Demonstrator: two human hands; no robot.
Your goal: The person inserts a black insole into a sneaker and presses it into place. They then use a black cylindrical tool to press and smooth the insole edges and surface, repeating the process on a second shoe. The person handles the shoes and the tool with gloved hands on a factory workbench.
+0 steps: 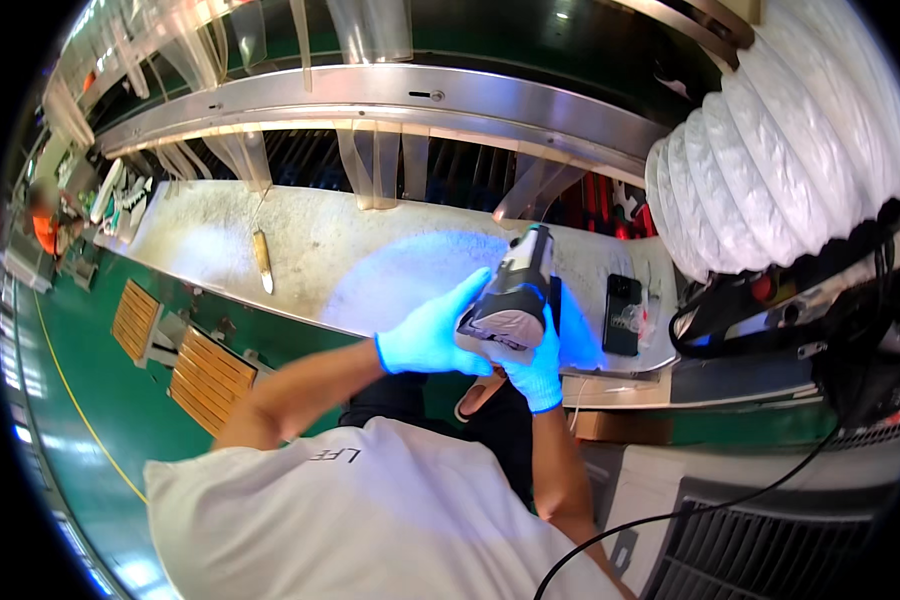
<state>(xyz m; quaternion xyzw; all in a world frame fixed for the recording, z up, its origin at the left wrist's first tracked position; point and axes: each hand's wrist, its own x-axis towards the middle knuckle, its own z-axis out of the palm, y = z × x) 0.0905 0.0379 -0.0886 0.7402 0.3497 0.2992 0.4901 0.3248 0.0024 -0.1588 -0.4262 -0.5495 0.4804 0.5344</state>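
Observation:
Both my hands wear pale gloves lit bright blue and hold what looks like a black-and-grey shoe [522, 275] over the near edge of the bench [300, 220]. My left hand [432, 335] grips its left side, fingers pointing up along it. From the lower right, my right hand [538, 365] wraps round the rounded near end. The item stands tilted, its narrow end pointing away. Its underside and some of my right fingers are hidden. A pool of blue light falls on the bench around it.
On the bench lie a wooden-handled tool [261, 258] at left, a black phone [622, 310] and clear plastic [647, 322] at right. A metal rail [370, 95] with hanging clear strips runs behind. A white ribbed duct [770, 150] bulges in at right. Slatted wooden seats [208, 375] stand left.

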